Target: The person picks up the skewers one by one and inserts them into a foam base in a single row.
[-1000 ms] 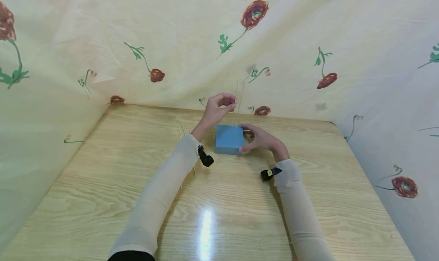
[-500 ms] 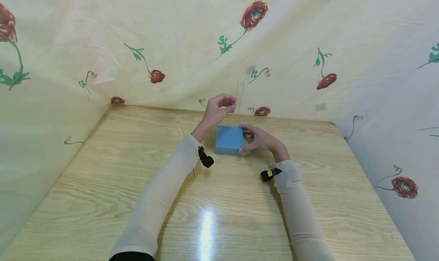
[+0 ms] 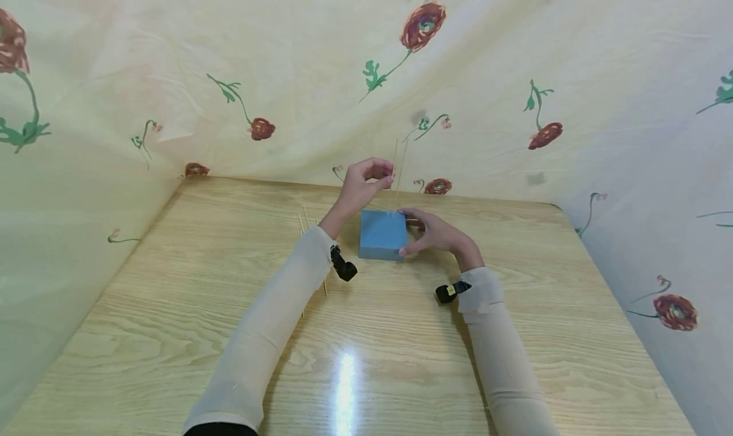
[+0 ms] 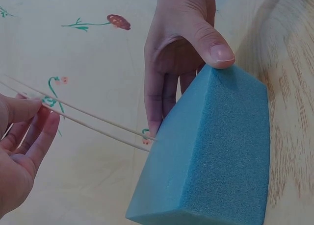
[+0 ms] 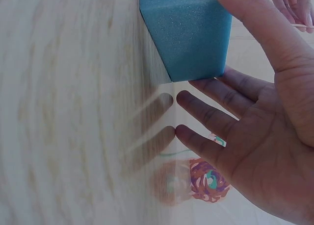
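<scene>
A blue foam block (image 3: 382, 233) rests on the wooden table near the back wall. Two thin wooden sticks rise from the far part of its top. My left hand (image 3: 364, 181) pinches one stick (image 4: 98, 129) between thumb and fingertips, above the block. The second stick (image 4: 113, 122) runs close alongside it, its lower end also at the block. My right hand (image 3: 439, 232) holds the block at its right side, thumb at the near corner and fingers toward the far corner. In the right wrist view, two lower fingers spread out beside the block (image 5: 189, 38).
Several loose thin sticks (image 3: 326, 287) lie on the table left of the block, partly hidden under the left forearm. A flower-printed cloth (image 3: 321, 60) hangs close behind the table (image 3: 401, 353). Both wrists carry a small black camera (image 3: 345, 268).
</scene>
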`<state>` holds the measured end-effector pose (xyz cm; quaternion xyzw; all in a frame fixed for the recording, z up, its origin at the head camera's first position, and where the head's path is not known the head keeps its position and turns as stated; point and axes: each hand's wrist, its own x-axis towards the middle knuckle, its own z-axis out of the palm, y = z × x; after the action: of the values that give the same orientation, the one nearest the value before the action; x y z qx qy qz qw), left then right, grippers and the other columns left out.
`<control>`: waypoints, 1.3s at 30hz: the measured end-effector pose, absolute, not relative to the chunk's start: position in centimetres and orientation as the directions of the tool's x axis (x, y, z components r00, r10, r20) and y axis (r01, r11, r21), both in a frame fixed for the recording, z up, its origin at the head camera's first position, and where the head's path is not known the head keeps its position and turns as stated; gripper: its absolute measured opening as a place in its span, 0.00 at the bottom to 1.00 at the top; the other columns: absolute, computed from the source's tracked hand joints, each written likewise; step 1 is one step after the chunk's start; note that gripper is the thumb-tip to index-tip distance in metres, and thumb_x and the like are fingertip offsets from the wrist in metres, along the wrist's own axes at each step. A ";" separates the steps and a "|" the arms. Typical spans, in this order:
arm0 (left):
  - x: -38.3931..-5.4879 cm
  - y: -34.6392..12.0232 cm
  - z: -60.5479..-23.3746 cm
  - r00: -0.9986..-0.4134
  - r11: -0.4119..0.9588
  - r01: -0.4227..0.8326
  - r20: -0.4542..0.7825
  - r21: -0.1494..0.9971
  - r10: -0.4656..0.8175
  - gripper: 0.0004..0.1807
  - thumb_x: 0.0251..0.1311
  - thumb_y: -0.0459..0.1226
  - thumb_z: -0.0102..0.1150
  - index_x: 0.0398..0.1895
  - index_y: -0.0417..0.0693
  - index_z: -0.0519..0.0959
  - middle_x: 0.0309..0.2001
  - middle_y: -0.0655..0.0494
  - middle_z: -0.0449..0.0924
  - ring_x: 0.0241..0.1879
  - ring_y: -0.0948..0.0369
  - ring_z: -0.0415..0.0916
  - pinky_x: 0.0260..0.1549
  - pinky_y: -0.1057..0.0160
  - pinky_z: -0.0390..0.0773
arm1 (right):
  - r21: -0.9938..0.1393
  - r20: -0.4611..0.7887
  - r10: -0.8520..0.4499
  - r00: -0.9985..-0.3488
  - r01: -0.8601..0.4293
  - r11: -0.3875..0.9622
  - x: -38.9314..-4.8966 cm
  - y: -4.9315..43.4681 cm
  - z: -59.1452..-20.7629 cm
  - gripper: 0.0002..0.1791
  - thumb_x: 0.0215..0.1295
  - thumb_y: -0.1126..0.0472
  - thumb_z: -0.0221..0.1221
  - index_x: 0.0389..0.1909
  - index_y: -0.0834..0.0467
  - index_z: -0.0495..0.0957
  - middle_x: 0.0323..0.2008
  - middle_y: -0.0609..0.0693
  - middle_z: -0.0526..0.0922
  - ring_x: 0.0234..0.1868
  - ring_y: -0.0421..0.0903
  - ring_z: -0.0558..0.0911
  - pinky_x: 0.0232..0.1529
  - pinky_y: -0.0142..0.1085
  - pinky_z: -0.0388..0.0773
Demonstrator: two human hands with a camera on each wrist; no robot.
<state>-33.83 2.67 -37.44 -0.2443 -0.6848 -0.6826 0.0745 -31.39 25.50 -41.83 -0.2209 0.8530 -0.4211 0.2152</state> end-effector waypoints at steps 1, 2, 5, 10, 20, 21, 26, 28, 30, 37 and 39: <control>-33.8 2.7 -37.5 -0.869 -0.055 0.435 0.436 0.899 0.235 0.09 0.66 0.25 0.61 0.48 0.28 0.80 0.44 0.27 0.82 0.43 0.38 0.82 0.42 0.60 0.88 | -0.814 -0.182 -0.558 -0.809 -0.195 0.548 -31.4 25.5 -41.8 0.56 0.53 0.61 0.77 0.79 0.60 0.54 0.78 0.62 0.59 0.78 0.66 0.59 0.78 0.62 0.54; -33.8 2.7 -37.5 -0.869 -0.058 0.435 0.436 0.899 0.236 0.10 0.66 0.25 0.62 0.48 0.27 0.80 0.44 0.26 0.82 0.43 0.38 0.82 0.42 0.60 0.88 | -0.814 -0.182 -0.559 -0.809 -0.195 0.548 -31.3 25.5 -41.9 0.56 0.53 0.61 0.77 0.79 0.60 0.54 0.78 0.62 0.59 0.78 0.66 0.58 0.78 0.62 0.54; -33.8 2.7 -37.6 -0.868 -0.066 0.433 0.435 0.899 0.238 0.11 0.66 0.25 0.62 0.48 0.27 0.80 0.45 0.26 0.81 0.43 0.37 0.82 0.43 0.60 0.88 | -0.814 -0.186 -0.557 -0.809 -0.190 0.549 -31.3 25.5 -41.9 0.56 0.53 0.61 0.77 0.79 0.59 0.54 0.78 0.61 0.59 0.78 0.66 0.58 0.78 0.61 0.54; -33.9 2.7 -37.7 -0.867 -0.076 0.428 0.433 0.901 0.246 0.12 0.66 0.25 0.61 0.50 0.25 0.79 0.46 0.24 0.81 0.44 0.36 0.81 0.43 0.60 0.88 | -0.817 -0.189 -0.556 -0.809 -0.185 0.546 -31.2 25.6 -41.8 0.56 0.53 0.61 0.77 0.79 0.59 0.55 0.78 0.61 0.59 0.78 0.66 0.58 0.78 0.62 0.54; -33.7 2.8 -37.6 -0.873 -0.067 0.423 0.426 0.904 0.237 0.10 0.66 0.21 0.59 0.49 0.24 0.79 0.46 0.21 0.79 0.45 0.33 0.79 0.45 0.52 0.88 | -0.812 -0.189 -0.549 -0.814 -0.184 0.553 -31.3 25.6 -41.9 0.56 0.53 0.61 0.77 0.79 0.59 0.55 0.77 0.62 0.60 0.78 0.66 0.59 0.78 0.61 0.54; -33.7 2.8 -37.6 -0.872 -0.069 0.424 0.428 0.903 0.237 0.11 0.66 0.22 0.59 0.49 0.23 0.78 0.46 0.22 0.79 0.44 0.33 0.80 0.46 0.50 0.87 | -0.812 -0.188 -0.551 -0.813 -0.187 0.553 -31.3 25.6 -41.8 0.56 0.53 0.61 0.77 0.79 0.59 0.55 0.77 0.62 0.59 0.78 0.66 0.59 0.78 0.62 0.54; -33.8 2.8 -37.6 -0.874 -0.066 0.425 0.428 0.903 0.232 0.10 0.66 0.25 0.62 0.48 0.27 0.80 0.44 0.26 0.81 0.43 0.37 0.82 0.45 0.51 0.88 | -0.815 -0.182 -0.562 -0.807 -0.196 0.545 -31.2 25.6 -41.7 0.55 0.54 0.62 0.76 0.79 0.60 0.54 0.78 0.64 0.58 0.78 0.67 0.58 0.78 0.63 0.53; -33.8 2.8 -37.6 -0.873 -0.064 0.425 0.428 0.903 0.234 0.10 0.66 0.25 0.62 0.48 0.27 0.80 0.45 0.26 0.81 0.43 0.39 0.82 0.43 0.57 0.88 | -0.818 -0.182 -0.562 -0.807 -0.194 0.542 -31.2 25.6 -41.7 0.55 0.54 0.62 0.76 0.79 0.61 0.54 0.78 0.64 0.58 0.78 0.68 0.58 0.78 0.63 0.53; -33.8 2.8 -37.6 -0.872 -0.061 0.426 0.428 0.903 0.239 0.11 0.66 0.25 0.62 0.49 0.26 0.79 0.45 0.25 0.80 0.42 0.40 0.82 0.42 0.60 0.88 | -0.819 -0.183 -0.561 -0.807 -0.191 0.541 -31.2 25.6 -41.7 0.55 0.54 0.62 0.76 0.79 0.61 0.55 0.78 0.64 0.58 0.78 0.67 0.58 0.78 0.63 0.53; -34.0 2.8 -38.0 -0.864 -0.060 0.435 0.435 0.898 0.254 0.12 0.66 0.25 0.62 0.49 0.25 0.79 0.45 0.26 0.81 0.39 0.51 0.83 0.44 0.56 0.88 | -0.816 -0.181 -0.563 -0.806 -0.197 0.543 -31.1 25.6 -41.8 0.55 0.55 0.62 0.76 0.79 0.61 0.54 0.78 0.64 0.58 0.78 0.67 0.58 0.78 0.63 0.54; -34.0 2.8 -38.0 -0.863 -0.058 0.436 0.435 0.898 0.257 0.12 0.66 0.25 0.62 0.50 0.25 0.79 0.45 0.27 0.82 0.39 0.51 0.83 0.44 0.56 0.88 | -0.815 -0.180 -0.563 -0.807 -0.199 0.545 -31.0 25.5 -41.7 0.55 0.55 0.62 0.76 0.79 0.61 0.54 0.78 0.64 0.58 0.78 0.68 0.58 0.77 0.63 0.54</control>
<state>-33.97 2.82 -38.01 -0.2537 -0.6831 -0.6818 0.0654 -31.03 25.54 -41.73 -0.2235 0.8519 -0.4215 0.2162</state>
